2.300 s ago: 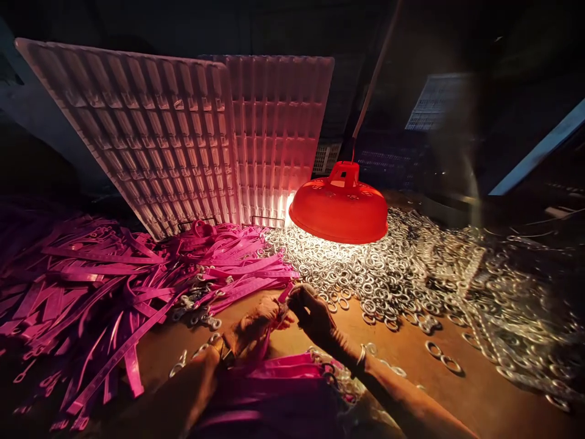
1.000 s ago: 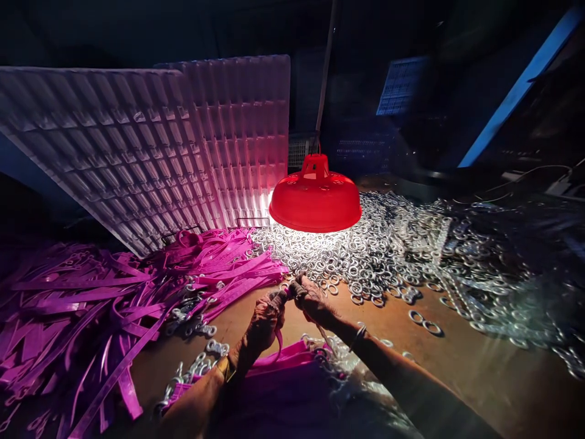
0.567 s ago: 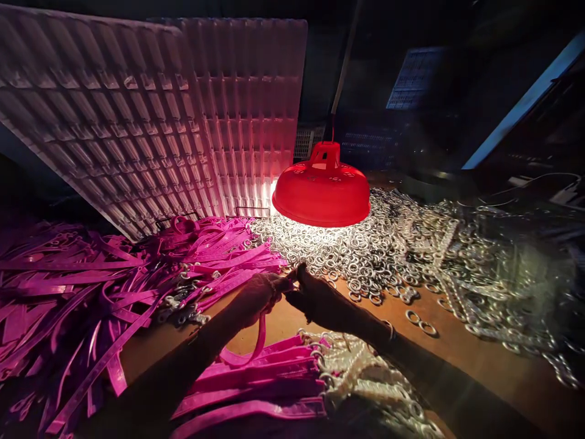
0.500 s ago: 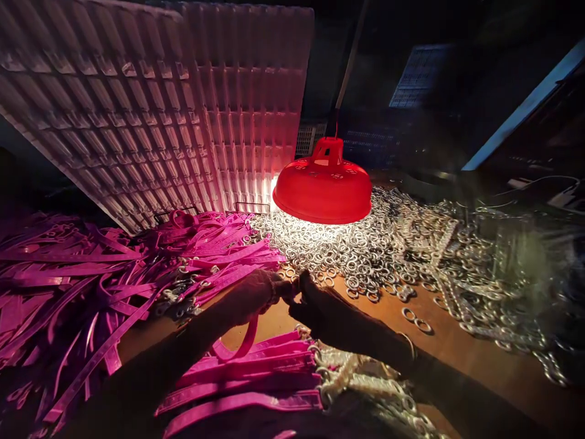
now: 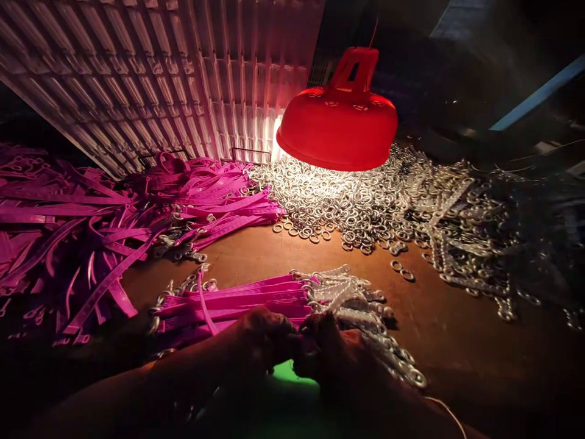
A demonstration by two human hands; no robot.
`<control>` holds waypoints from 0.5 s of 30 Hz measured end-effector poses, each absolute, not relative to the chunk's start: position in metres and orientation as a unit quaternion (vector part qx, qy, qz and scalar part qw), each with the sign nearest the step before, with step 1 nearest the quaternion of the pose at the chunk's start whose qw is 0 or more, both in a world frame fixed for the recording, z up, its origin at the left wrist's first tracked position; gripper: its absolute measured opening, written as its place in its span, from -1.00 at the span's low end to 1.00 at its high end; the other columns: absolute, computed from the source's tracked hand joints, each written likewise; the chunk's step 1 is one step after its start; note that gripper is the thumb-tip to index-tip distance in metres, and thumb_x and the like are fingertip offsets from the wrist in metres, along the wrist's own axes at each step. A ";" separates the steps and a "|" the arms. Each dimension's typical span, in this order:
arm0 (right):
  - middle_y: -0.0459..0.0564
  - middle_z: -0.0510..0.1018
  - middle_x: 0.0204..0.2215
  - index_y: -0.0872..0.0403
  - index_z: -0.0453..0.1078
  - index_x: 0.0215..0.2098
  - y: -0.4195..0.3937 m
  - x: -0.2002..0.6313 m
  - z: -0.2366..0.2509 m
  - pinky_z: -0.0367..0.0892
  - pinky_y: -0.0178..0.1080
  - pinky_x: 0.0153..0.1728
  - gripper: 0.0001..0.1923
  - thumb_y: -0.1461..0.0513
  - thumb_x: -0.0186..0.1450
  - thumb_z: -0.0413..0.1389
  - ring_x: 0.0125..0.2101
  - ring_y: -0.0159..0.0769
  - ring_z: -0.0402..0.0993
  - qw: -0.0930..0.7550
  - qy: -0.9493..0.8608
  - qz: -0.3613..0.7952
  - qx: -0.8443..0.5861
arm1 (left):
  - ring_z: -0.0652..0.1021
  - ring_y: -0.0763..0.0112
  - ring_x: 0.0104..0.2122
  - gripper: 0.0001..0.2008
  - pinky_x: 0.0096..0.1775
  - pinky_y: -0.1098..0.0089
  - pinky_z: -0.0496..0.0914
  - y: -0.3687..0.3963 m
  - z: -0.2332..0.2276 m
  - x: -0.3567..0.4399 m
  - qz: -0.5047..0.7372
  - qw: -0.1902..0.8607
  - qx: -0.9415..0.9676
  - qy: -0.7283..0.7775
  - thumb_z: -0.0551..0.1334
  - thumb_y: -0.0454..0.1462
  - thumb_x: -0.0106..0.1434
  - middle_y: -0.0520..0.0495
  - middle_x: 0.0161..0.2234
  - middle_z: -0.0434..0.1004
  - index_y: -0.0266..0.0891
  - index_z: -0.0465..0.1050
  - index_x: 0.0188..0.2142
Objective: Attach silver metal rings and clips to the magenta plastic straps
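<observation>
My left hand (image 5: 262, 335) and my right hand (image 5: 331, 347) meet fingertip to fingertip in shadow at the near edge of the work surface. Both have their fingers closed. A pink strap (image 5: 206, 308) with a small metal end runs to my left hand, which grips it. Whatever my right fingers pinch is too dark to make out. Just beyond the hands lies a row of pink straps (image 5: 256, 296), joined at their right ends to silver chains (image 5: 351, 299), with metal rings at their left ends.
A large heap of silver rings (image 5: 329, 201) lies under a red lamp (image 5: 340, 128). More chains (image 5: 457, 244) are at the right. A tangled pile of pink straps (image 5: 91, 231) covers the left. Behind stands a ribbed pale panel (image 5: 183, 79). Two joined rings (image 5: 402, 270) lie on the brown table (image 5: 439, 329).
Both hands have moved from near the ring heap back toward me, still together, bringing the strap over the row of straps. The view has tilted down, and a green patch shows below the hands.
</observation>
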State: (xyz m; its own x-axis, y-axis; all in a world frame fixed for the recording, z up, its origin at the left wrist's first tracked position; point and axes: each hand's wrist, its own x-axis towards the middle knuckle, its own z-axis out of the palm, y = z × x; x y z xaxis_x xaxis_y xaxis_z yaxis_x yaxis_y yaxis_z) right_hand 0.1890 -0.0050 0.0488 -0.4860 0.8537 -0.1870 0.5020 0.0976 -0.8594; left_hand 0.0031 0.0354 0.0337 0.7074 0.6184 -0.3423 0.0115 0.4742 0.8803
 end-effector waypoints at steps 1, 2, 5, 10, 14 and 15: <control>-0.09 0.40 -0.55 0.08 0.16 -0.23 -0.005 0.187 0.047 0.03 -0.35 -0.61 -0.74 0.04 0.37 -0.14 -0.62 -0.42 0.19 0.187 -0.710 0.487 -0.473 | 0.40 0.44 -0.50 -0.62 -0.44 0.42 0.29 0.033 0.036 0.003 0.198 0.781 0.491 0.331 0.24 -0.05 0.16 -0.07 -0.55 0.39 -0.37 0.42 -0.52; -0.09 0.39 -0.55 0.07 0.17 -0.23 -0.006 0.186 0.044 0.04 -0.35 -0.61 -0.71 0.02 0.37 -0.14 -0.61 -0.41 0.20 0.192 -0.701 0.495 -0.476 | 0.41 0.44 -0.49 -0.62 -0.43 0.43 0.29 0.032 0.038 0.002 0.205 0.768 0.507 0.333 0.22 -0.06 0.19 -0.07 -0.54 0.39 -0.37 0.41 -0.52; -0.07 0.37 -0.50 0.07 0.20 -0.20 -0.006 0.186 0.034 0.09 -0.36 -0.58 -0.74 0.05 0.37 -0.11 -0.55 -0.40 0.22 0.194 -0.693 0.505 -0.477 | 0.41 0.46 -0.49 -0.62 -0.44 0.45 0.28 0.032 0.038 0.002 0.208 0.763 0.511 0.338 0.19 -0.05 0.21 -0.06 -0.53 0.40 -0.37 0.41 -0.48; -0.13 0.32 -0.53 0.10 0.14 -0.17 0.003 0.187 0.036 0.00 -0.37 -0.59 -0.84 0.28 0.27 -0.01 -0.57 -0.45 0.11 0.111 -0.743 0.503 -0.426 | 0.30 0.56 -0.59 -0.56 -0.54 0.50 0.15 0.035 0.023 0.003 0.189 0.815 0.444 0.321 0.27 0.01 0.10 0.03 -0.62 0.26 -0.37 0.34 -0.59; -0.13 0.31 -0.54 0.11 0.15 -0.25 0.016 0.183 0.049 -0.04 -0.35 -0.58 -0.92 0.35 0.27 -0.10 -0.58 -0.47 0.06 0.054 -0.757 0.477 -0.444 | 0.25 0.57 -0.60 -0.54 -0.54 0.48 0.10 0.039 0.020 0.010 0.185 0.831 0.407 0.332 0.28 0.01 0.06 0.05 -0.65 0.20 -0.35 0.29 -0.62; -0.12 0.32 -0.52 0.11 0.16 -0.26 0.018 0.182 0.052 -0.03 -0.35 -0.57 -0.93 0.33 0.30 -0.13 -0.58 -0.47 0.06 0.057 -0.752 0.477 -0.450 | 0.27 0.55 -0.59 -0.55 -0.52 0.47 0.13 0.041 0.021 0.011 0.190 0.833 0.399 0.333 0.28 0.01 0.06 0.04 -0.64 0.22 -0.35 0.29 -0.62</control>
